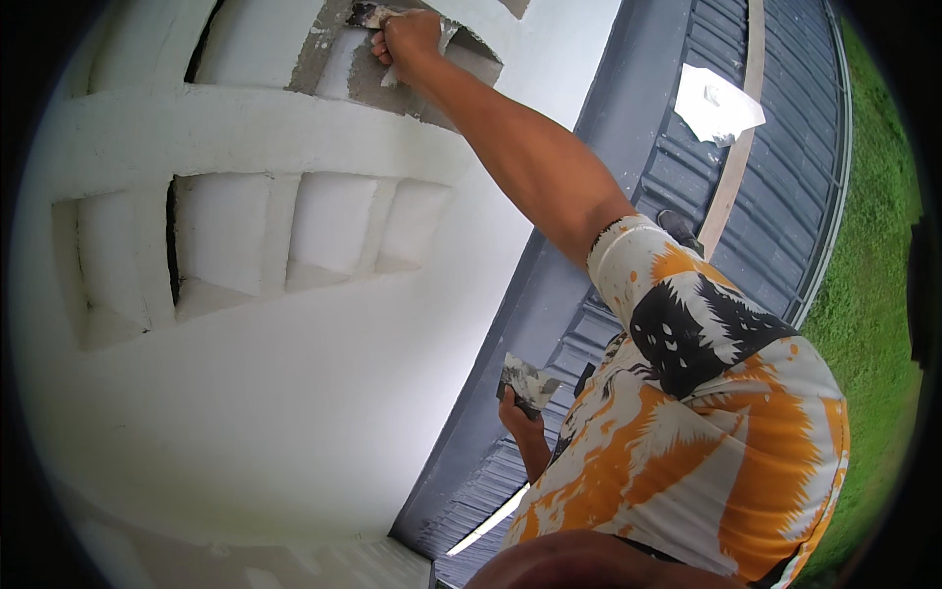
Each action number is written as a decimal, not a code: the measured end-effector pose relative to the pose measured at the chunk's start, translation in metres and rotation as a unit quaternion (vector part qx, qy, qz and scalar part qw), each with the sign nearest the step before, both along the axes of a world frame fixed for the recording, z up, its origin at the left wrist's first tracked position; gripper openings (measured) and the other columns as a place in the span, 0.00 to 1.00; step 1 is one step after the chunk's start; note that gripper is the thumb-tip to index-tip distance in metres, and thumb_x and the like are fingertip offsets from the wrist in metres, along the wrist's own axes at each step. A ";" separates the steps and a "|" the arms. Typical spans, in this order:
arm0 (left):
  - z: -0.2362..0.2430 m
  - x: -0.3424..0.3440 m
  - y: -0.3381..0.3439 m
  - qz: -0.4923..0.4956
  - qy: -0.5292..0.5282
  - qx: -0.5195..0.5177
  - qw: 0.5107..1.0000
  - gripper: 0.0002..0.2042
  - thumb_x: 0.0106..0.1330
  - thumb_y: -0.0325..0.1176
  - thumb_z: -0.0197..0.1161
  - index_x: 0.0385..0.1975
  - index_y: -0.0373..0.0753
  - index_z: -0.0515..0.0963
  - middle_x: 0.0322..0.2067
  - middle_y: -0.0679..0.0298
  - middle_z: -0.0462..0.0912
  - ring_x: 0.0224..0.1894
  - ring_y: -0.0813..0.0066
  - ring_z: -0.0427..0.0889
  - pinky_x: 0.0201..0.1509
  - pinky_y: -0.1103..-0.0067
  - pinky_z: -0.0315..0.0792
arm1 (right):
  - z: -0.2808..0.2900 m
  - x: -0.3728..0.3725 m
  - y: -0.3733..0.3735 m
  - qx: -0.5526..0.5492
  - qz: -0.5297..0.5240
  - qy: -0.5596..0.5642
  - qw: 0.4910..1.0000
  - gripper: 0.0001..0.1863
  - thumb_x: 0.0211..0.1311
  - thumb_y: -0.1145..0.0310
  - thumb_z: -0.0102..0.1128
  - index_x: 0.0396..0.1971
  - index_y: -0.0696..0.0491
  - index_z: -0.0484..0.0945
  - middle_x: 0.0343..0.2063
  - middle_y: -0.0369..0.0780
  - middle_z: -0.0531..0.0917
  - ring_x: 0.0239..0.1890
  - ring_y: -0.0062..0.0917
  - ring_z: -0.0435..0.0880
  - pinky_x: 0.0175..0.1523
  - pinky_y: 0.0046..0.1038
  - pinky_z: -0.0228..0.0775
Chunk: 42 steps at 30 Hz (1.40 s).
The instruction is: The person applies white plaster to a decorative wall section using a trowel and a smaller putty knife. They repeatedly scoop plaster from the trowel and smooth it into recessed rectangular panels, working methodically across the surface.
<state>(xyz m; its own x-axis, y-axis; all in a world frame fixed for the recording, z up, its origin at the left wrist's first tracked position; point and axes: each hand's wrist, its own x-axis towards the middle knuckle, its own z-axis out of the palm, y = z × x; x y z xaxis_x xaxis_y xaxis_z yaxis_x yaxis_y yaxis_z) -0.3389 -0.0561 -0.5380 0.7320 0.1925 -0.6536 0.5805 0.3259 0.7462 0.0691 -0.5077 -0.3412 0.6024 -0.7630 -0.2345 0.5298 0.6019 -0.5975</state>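
A white-smeared dark scraper (369, 15), clamped in the right hand (410, 41), is apparently being used for filling an upper grey-and-white plaster recess (378, 86), with a broad grey-smeared blade (531, 381) being gripped by the left hand (522, 423), and steady pressure seemingly being called for next.

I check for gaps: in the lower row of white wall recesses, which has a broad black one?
The second white four-sided recess from the left; a broad black gap runs down its left edge, unlike the others.
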 end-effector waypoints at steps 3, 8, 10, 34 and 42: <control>0.000 -0.009 0.013 -0.030 0.007 0.020 0.999 0.16 0.72 0.37 0.53 0.51 0.31 0.73 0.43 0.57 0.82 0.42 0.64 0.85 0.44 0.70 0.81 | 0.006 -0.005 -0.001 0.006 0.027 0.087 0.996 0.06 0.54 0.80 0.54 0.23 0.68 0.75 0.22 0.51 0.82 0.21 0.36 0.86 0.21 0.34 0.76; -0.002 -0.005 0.013 -0.019 0.001 0.003 1.000 0.15 0.71 0.35 0.54 0.49 0.31 0.74 0.41 0.56 0.82 0.39 0.64 0.85 0.39 0.71 0.82 | 0.012 0.000 -0.008 -0.084 -0.059 0.262 0.960 0.09 0.54 0.76 0.60 0.27 0.69 0.79 0.25 0.55 0.83 0.31 0.41 0.88 0.36 0.38 0.80; -0.001 -0.004 0.014 -0.017 -0.009 0.003 1.000 0.15 0.71 0.35 0.54 0.49 0.30 0.74 0.41 0.56 0.82 0.39 0.63 0.85 0.40 0.70 0.82 | 0.012 0.004 -0.007 -0.087 -0.081 0.283 0.952 0.09 0.54 0.75 0.59 0.28 0.69 0.79 0.26 0.55 0.83 0.33 0.41 0.88 0.39 0.39 0.80; 0.018 0.026 0.009 -0.047 -0.043 0.015 0.998 0.15 0.70 0.33 0.54 0.49 0.28 0.73 0.42 0.54 0.82 0.43 0.60 0.85 0.46 0.67 0.81 | 0.019 -0.017 -0.006 -0.025 -0.023 0.264 0.964 0.11 0.53 0.73 0.61 0.31 0.67 0.80 0.38 0.58 0.84 0.44 0.47 0.85 0.48 0.40 0.77; 0.026 0.037 -0.006 -0.027 -0.042 0.010 0.999 0.15 0.70 0.33 0.54 0.49 0.28 0.73 0.42 0.54 0.82 0.42 0.61 0.85 0.44 0.68 0.81 | -0.003 0.032 -0.019 0.044 -0.083 0.103 0.990 0.07 0.52 0.76 0.60 0.26 0.67 0.77 0.30 0.53 0.83 0.32 0.36 0.84 0.35 0.40 0.71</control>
